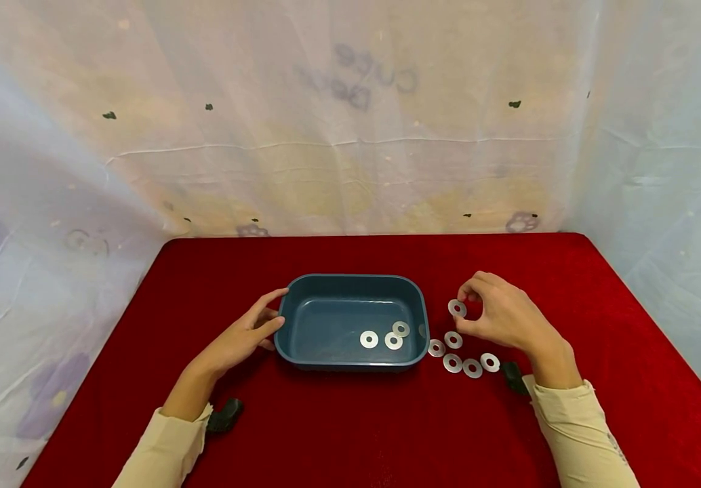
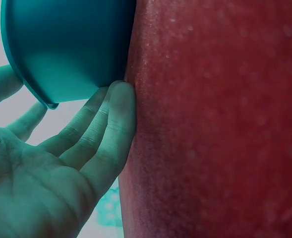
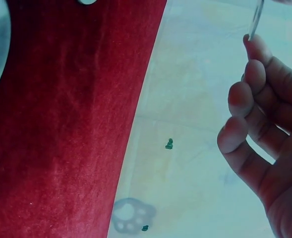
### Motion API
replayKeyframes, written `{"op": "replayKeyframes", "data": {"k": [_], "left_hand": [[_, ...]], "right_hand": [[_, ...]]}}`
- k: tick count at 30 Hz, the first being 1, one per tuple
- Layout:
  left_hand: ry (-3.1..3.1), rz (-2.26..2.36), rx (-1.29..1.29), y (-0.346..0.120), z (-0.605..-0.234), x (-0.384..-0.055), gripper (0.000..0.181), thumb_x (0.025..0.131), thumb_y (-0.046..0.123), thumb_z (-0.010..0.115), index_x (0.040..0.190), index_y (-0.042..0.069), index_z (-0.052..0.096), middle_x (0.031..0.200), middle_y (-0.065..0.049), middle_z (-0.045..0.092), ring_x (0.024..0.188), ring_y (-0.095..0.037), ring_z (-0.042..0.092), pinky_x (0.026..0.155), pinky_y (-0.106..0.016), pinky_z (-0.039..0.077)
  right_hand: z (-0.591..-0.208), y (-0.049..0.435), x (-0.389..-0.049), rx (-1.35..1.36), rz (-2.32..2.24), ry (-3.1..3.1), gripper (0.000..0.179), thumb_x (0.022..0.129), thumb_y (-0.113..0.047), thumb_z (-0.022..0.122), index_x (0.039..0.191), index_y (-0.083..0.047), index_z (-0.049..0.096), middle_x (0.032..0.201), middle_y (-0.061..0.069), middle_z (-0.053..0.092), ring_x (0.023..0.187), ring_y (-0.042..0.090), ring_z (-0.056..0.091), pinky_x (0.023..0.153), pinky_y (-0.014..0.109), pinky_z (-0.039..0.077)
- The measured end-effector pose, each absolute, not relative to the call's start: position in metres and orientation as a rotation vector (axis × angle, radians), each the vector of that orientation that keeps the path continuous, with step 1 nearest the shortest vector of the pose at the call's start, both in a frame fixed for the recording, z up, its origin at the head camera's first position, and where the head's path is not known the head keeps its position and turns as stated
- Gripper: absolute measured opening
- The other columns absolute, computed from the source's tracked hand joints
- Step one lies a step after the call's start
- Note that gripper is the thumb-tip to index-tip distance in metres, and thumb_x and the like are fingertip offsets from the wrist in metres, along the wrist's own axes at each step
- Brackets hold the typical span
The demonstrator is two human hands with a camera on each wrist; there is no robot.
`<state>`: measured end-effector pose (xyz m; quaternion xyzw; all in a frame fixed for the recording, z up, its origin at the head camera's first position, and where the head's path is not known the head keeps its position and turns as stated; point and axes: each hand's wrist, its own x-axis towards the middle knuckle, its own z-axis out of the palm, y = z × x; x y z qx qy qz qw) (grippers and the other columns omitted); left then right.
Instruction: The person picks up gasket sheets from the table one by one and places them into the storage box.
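A blue-grey rectangular basin [image 1: 326, 329] stands on the red cloth, with three flat metal washers [image 1: 364, 340] on its floor towards the right. At its left end my left hand [image 1: 243, 339] holds the rim; in the left wrist view the thumb reaches over the rim [image 2: 12, 74] while other fingers press the outer wall low down. Right of the basin, my right hand [image 1: 499, 312] pinches one washer [image 1: 452, 304] between thumb and fingertips, raised and seen edge-on in the right wrist view. Several loose washers [image 1: 447, 367] lie below that hand, one right beside the basin's wall.
Red cloth [image 1: 350, 427] covers the table, its rear edge meeting a pale printed plastic sheet [image 1: 350, 183]. Similar sheeting hangs at both sides. Dark wrist devices [image 1: 225, 415] show beside both sleeves.
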<state>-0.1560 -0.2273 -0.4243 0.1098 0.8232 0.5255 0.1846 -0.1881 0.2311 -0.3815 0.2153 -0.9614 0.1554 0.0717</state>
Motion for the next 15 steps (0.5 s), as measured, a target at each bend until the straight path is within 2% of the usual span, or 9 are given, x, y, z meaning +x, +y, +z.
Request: {"op": "replayKeyframes", "data": {"k": [15], "left_hand": [[2.322, 1.475, 0.300, -0.2266, -0.4233, -0.1555, 0.061, 0.105, 0.039, 0.047, 0.159, 0.032, 0.017, 0.143, -0.022, 0.044, 0.126, -0.036, 0.051, 0.089, -0.036, 0.054]], "right_hand": [[-0.3736, 0.2330, -0.1848, 0.641, 0.475, -2.876, 0.022, 0.075, -0.029, 0.078, 0.090, -0.019, 0.066, 0.090, -0.003, 0.060, 0.083, 0.013, 0.054, 0.075, 0.037, 0.053]]}}
